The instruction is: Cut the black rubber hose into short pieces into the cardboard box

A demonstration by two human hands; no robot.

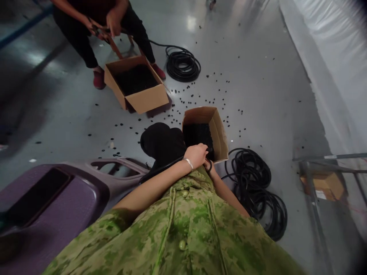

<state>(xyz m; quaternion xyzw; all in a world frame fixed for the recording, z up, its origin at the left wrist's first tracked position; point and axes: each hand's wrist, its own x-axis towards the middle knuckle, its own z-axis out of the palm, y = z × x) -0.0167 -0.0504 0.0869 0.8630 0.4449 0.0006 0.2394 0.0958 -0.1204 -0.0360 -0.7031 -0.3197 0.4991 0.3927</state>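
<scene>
Directly below the head camera, the person's left hand (pixel 196 154) lies closed over a black hose (pixel 160 169) that runs along the forearm toward the chest; the fingers wrap it at the near edge of a small open carton (pixel 219 131). A bracelet shows at that wrist. The right hand (pixel 208 165) is mostly hidden behind the left wrist and the camouflage shirt (pixel 186 225), so whether it is gripping or loose cannot be told; it sits against the same hose end, just beside the carton wall. The carton holds a dark heap of small black pieces. A black bundle (pixel 162 141) rests on the lap to the left of the carton, touching it. On the floor to the right lies a loose hose coil (pixel 255 187), overlapping loops near the carton. Small black offcuts (pixel 200 91) are scattered across the grey floor (pixel 258 76) between this carton and a second, larger carton (pixel 136 84) farther off, where another person's hands (pixel 106 25) work on a hose fed from a second coil (pixel 182 64). Risks, as judged: the loose loops could snag or kink if pulled sharply; scattered pieces underfoot present a slip hazard; the small carton, standing close to the knees, could tip if knocked.
</scene>
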